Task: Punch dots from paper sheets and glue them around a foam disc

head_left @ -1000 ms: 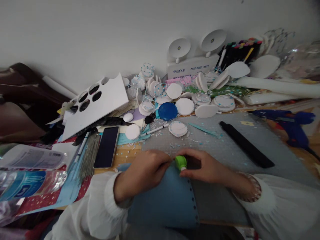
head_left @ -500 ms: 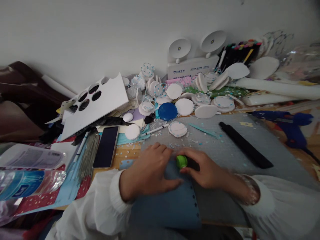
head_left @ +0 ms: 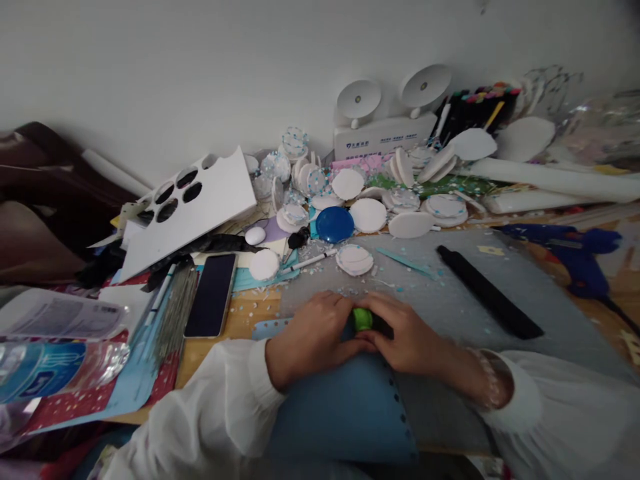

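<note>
My right hand [head_left: 407, 337] is closed around a small green craft punch [head_left: 363, 319], thumb on the near side and fingers on the far side. The punch sits at the far edge of a light blue sheet [head_left: 340, 413] with a row of small punched holes along its right edge. My left hand [head_left: 315, 337] grips the sheet beside the punch, fingers curled over the far edge, and its thumb meets my right thumb. The hands hide the punch's lower part and the edge in it. A stacked white disc [head_left: 355, 259] lies just beyond.
Many white foam discs and a blue round lid [head_left: 335, 224] crowd the back. A phone [head_left: 211, 295] and a water bottle [head_left: 60, 367] lie left. At right are a black folded strip [head_left: 487, 290] and a blue glue gun [head_left: 575, 250]. Paper bits scatter across the grey mat [head_left: 450, 347].
My left hand has moved right and closed on the sheet beside the punch, its thumb now touching my right hand. The sheet has shifted and turned slightly. The right hand still holds the punch.
</note>
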